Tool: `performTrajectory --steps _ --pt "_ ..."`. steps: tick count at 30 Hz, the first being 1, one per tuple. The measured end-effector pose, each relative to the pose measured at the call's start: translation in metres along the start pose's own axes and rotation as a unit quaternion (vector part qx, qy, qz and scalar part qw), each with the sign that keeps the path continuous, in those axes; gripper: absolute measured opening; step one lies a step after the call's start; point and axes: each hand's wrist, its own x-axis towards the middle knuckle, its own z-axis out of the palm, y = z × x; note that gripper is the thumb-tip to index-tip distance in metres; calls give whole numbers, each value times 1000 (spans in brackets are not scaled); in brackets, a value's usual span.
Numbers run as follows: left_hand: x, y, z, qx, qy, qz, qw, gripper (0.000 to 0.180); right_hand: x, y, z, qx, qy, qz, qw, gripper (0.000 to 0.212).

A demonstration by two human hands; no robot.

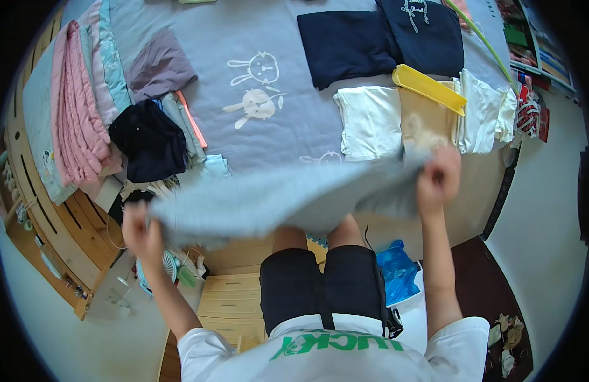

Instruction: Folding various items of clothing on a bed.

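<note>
A light grey garment is stretched between my two hands, blurred by motion, so its exact kind does not show. My left hand is closed on its left end, and my right hand grips the right end a little higher. The cloth hangs over the near edge of the bed, in front of my legs. Beyond it lies the bed's grey-blue sheet with white rabbit prints. Near my right hand are folded white clothes and a beige folded piece.
At the left lie a pink quilt, a mauve cloth and a black garment. Dark navy clothes sit at the far right, near a yellow plastic strip. Below are wooden drawers, a small fan and a blue bag.
</note>
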Motion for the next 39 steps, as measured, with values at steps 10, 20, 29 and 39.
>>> performTrajectory --steps 10,20,29,39 --pt "68 -104 164 -38 6 -72 997 21 20 116 144 -30 -167 29 985 30" --pt "-126 -119 248 -285 63 -474 831 41 -205 42 149 114 -308 605 726 36" --pt "-163 -112 217 -265 -123 -455 841 28 -223 34 130 -133 -444 428 776 37" --pt "-264 -123 232 -124 -247 -533 800 36 -244 33 108 -201 -443 486 726 27"
